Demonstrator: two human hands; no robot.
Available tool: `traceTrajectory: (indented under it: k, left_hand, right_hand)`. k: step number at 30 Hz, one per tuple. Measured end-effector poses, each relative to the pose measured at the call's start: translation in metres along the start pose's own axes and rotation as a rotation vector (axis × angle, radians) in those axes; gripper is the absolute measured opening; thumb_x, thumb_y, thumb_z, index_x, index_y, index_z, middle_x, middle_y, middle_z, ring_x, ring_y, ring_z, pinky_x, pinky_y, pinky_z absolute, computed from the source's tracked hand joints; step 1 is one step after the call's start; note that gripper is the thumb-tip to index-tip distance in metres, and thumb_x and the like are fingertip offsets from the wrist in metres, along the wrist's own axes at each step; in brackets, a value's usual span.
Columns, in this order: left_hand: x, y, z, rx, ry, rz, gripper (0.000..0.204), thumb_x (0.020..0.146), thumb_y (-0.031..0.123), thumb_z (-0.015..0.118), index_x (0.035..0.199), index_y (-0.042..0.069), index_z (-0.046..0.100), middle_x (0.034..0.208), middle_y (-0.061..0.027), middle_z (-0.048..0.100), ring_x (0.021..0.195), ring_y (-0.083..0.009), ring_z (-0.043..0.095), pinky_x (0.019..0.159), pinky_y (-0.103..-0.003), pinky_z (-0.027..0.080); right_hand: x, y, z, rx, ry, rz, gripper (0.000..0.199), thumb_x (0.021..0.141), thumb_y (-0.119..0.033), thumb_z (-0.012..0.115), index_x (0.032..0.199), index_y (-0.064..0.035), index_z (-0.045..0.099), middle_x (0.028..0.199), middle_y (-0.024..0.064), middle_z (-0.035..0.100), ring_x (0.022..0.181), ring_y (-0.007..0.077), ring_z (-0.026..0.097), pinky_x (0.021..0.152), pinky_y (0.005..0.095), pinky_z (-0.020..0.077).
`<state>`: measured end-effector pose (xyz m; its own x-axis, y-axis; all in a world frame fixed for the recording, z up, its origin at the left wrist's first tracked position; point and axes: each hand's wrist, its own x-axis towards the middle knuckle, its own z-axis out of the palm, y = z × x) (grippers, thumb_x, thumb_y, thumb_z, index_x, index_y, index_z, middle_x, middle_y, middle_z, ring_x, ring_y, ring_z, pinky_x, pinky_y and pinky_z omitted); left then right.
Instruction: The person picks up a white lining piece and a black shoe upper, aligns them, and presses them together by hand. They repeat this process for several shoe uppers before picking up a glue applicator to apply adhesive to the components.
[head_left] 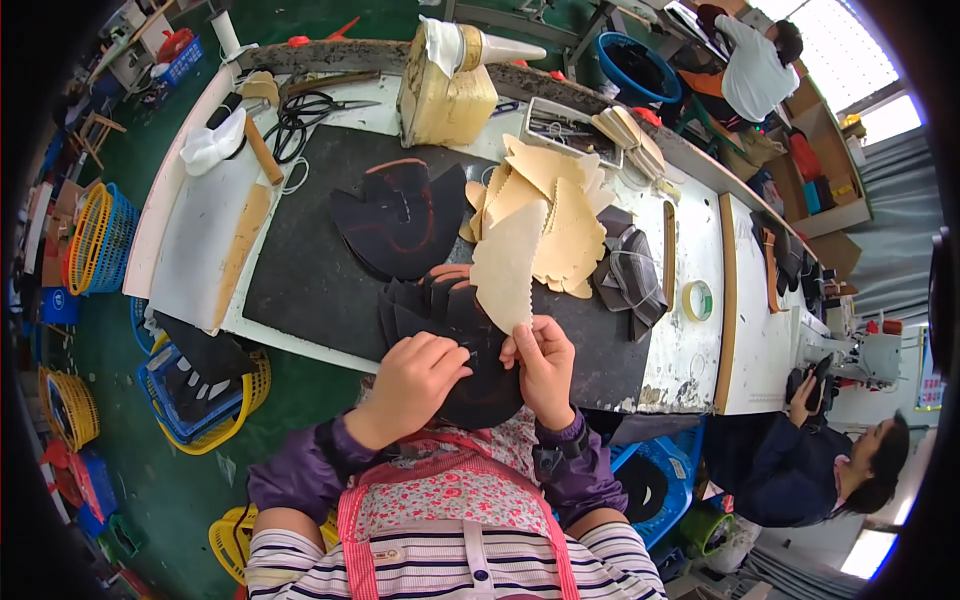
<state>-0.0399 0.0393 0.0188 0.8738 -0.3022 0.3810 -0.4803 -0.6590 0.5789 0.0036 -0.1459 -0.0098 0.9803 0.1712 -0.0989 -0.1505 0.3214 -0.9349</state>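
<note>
1. Here's the right hand (543, 370), lower centre of the frame, thumb and finger pinching the bottom tip of a pale scalloped piece (510, 262); a narrow, closed grip, with the piece slanting upward.
2. And the left hand (418, 385), just to the left, fingers curled over the dark stack (415, 300). Whether they pinch an edge or merely rest there, I cannot tell.
3. Location check: the pale piece sits right at centre frame, partly covering the cream pile (570, 225) behind it; the dark stack fans out below and left of it. Above that, the marked dark pieces (400, 215) lie on the black mat (300, 280).
4. So what's the step? My reading: one pale piece is singled out and held beside the dark pieces, with no sign here of the two being joined.
5. What does the next move call for? I'd say a steady pinch at that tip, the thin piece kept unbent, and the left fingers controlling a single dark layer without dragging its neighbours.
6. Out at the sides, scissors (295, 125) lie upper left and a tape roll (698, 300) sits right of centre, both well apart from the hands.
</note>
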Motion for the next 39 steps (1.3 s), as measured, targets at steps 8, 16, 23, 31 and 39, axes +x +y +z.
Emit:
traceTrajectory:
  k: [8, 16, 23, 31, 39]
  left_hand:
    - [0.005, -0.008, 0.015, 0.287, 0.020, 0.006, 0.008, 0.072, 0.016, 0.055, 0.075, 0.008, 0.056, 0.073, -0.0046, 0.050, 0.071, -0.0212, 0.053, 0.058, -0.033, 0.043]
    - [0.001, -0.007, 0.067, 0.392, 0.221, 0.029, 0.011, 0.074, 0.016, 0.052, 0.075, 0.006, 0.055, 0.076, -0.0040, 0.051, 0.073, -0.0178, 0.050, 0.057, -0.030, 0.040]
    - [0.002, -0.011, 0.072, 0.330, 0.243, 0.075, 0.012, 0.077, 0.016, 0.050, 0.075, 0.005, 0.054, 0.078, -0.0049, 0.051, 0.074, -0.0190, 0.050, 0.058, -0.030, 0.040]
    - [-0.053, -0.017, -0.015, -0.273, 0.172, -0.057, 0.026, 0.067, 0.004, 0.059, 0.092, -0.001, 0.053, 0.090, -0.0178, 0.052, 0.082, -0.0354, 0.052, 0.072, -0.039, 0.044]
    - [-0.037, -0.008, -0.050, 0.031, 0.014, -0.212, 0.018, 0.070, 0.008, 0.069, 0.085, 0.003, 0.058, 0.078, -0.0118, 0.054, 0.074, -0.0302, 0.055, 0.068, -0.039, 0.046]
  right_hand:
    - [0.005, -0.003, 0.014, -0.175, 0.056, -0.004, 0.013, 0.094, -0.009, 0.051, 0.084, -0.0013, 0.053, 0.066, 0.0055, 0.057, 0.055, 0.0093, 0.051, 0.052, 0.0217, 0.0401]
    - [-0.021, -0.009, 0.025, -0.408, 0.138, -0.143, 0.025, 0.093, -0.024, 0.054, 0.081, -0.0025, 0.055, 0.064, 0.0037, 0.052, 0.058, 0.0120, 0.043, 0.052, 0.0274, 0.0353]
    - [-0.025, -0.013, 0.031, -0.565, 0.171, -0.130, 0.024, 0.092, -0.023, 0.056, 0.080, -0.0022, 0.054, 0.064, 0.0033, 0.052, 0.057, 0.0122, 0.042, 0.053, 0.0280, 0.0367]
    - [-0.003, -0.002, 0.035, -0.440, 0.086, -0.185, 0.018, 0.093, -0.010, 0.052, 0.077, -0.0035, 0.050, 0.060, 0.0023, 0.051, 0.052, 0.0081, 0.046, 0.049, 0.0217, 0.0364]
    - [-0.013, 0.006, 0.016, -0.242, 0.123, -0.145, 0.007, 0.091, -0.005, 0.056, 0.094, 0.0008, 0.056, 0.068, 0.0030, 0.060, 0.058, 0.0051, 0.052, 0.053, 0.0182, 0.0401]
